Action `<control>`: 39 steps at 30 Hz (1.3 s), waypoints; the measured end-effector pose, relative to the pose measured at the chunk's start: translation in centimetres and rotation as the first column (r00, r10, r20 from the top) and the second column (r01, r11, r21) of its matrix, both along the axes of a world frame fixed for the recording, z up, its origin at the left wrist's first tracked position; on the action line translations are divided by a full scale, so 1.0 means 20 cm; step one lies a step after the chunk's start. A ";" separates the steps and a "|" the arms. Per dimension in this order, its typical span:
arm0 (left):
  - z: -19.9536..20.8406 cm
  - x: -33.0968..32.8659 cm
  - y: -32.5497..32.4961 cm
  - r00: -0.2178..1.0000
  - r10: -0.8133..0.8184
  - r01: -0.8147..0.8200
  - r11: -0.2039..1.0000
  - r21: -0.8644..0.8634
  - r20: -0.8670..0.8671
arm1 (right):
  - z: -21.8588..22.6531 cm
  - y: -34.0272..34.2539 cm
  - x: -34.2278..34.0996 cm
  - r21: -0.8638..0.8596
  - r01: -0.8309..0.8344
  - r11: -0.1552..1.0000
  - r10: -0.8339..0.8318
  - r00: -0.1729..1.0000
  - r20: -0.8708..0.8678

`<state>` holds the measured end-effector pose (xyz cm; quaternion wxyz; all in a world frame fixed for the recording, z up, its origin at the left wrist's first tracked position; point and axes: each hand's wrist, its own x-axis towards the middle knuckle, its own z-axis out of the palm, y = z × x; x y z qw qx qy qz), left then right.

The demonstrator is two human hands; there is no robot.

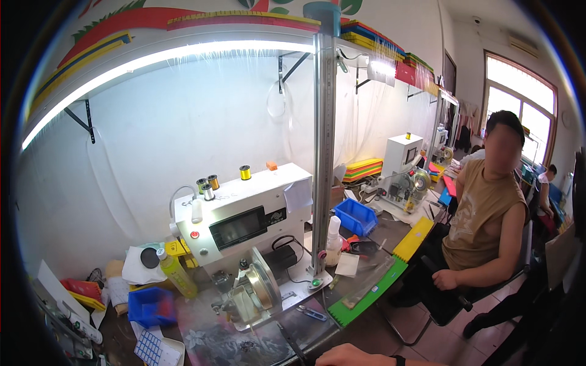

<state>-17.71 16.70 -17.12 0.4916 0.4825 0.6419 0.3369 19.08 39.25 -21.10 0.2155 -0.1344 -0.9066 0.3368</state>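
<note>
My right hand (353,355) shows at the lower edge, just in front of the table, a dark wristband (400,360) behind it. The picture cuts off most of its fingers, so their grip stays hidden. Close by, a long dark strip (292,343) slants over the table edge; I cannot make out whether the hand touches it. My left hand is out of the picture. Beyond stands a white machine (244,213) with a dark screen (238,227), thread spools (245,172) on top and a round metal wheel (261,287). A small blue-handled cutter (311,313) lies beside it.
Left of the machine are a yellow-green bottle (177,274) and a blue bin (141,307). A metal post (324,152) rises at its right, near a white bottle (334,241), another blue bin (356,217) and a green strip (369,294). A co-worker (485,201) sits at the right.
</note>
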 end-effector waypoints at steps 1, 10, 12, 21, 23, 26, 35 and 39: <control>-0.04 -0.02 -0.01 0.998 0.041 -0.038 0.998 0.058 -0.048 | 0.01 -0.01 0.02 -0.009 0.015 1.000 -0.016 0.999 -0.032; 0.07 -0.04 -0.06 0.909 0.269 -0.324 0.937 -0.131 -0.319 | -0.02 0.01 0.35 -0.181 0.195 0.964 -0.121 0.927 0.355; -0.04 -0.06 -0.02 0.806 0.401 -0.335 0.915 0.223 -0.434 | 0.03 0.06 0.46 -0.040 0.249 0.968 -0.182 0.799 0.573; 0.15 0.35 0.47 0.964 0.055 -0.045 0.998 0.043 -0.259 | 0.23 0.14 0.18 0.213 0.324 0.922 -0.327 0.945 -0.021; 0.21 0.55 0.60 0.954 -0.101 0.125 0.990 0.069 -0.281 | 0.15 0.08 -0.08 0.030 0.124 0.992 -0.115 0.969 -0.219; 0.16 0.63 0.65 0.917 -0.235 0.292 0.946 0.142 -0.324 | 0.16 -0.07 -0.30 -0.334 -0.159 0.929 0.108 0.980 -0.165; 0.17 0.51 0.67 0.935 0.026 0.026 0.990 0.142 -0.354 | 0.12 0.00 -0.37 -0.557 -0.017 0.830 -0.020 0.998 -0.061; 0.15 0.43 0.74 0.942 -0.041 0.159 0.929 0.333 -0.334 | 0.12 0.14 -0.34 -0.146 -0.033 0.989 0.005 0.982 -0.188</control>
